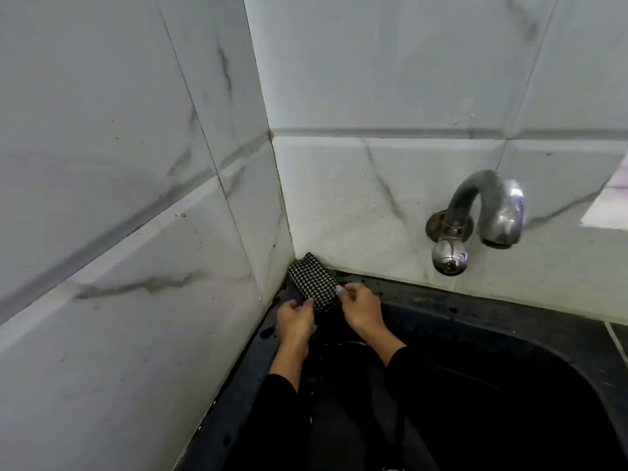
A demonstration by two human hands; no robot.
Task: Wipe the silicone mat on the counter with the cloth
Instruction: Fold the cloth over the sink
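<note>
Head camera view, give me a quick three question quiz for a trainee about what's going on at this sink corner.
1. True or false: both the left hand and the right hand are on the checkered cloth.
2. Where does the cloth lie? A) under the tap B) in the corner where the two tiled walls meet C) down in the sink basin
3. Fill in: the tap's spout curves over and points ____.

Key
1. True: each hand pinches the cloth's near edge.
2. B: it sits on the dark ledge in the wall corner, left of the tap.
3. Down, toward the basin.
</note>
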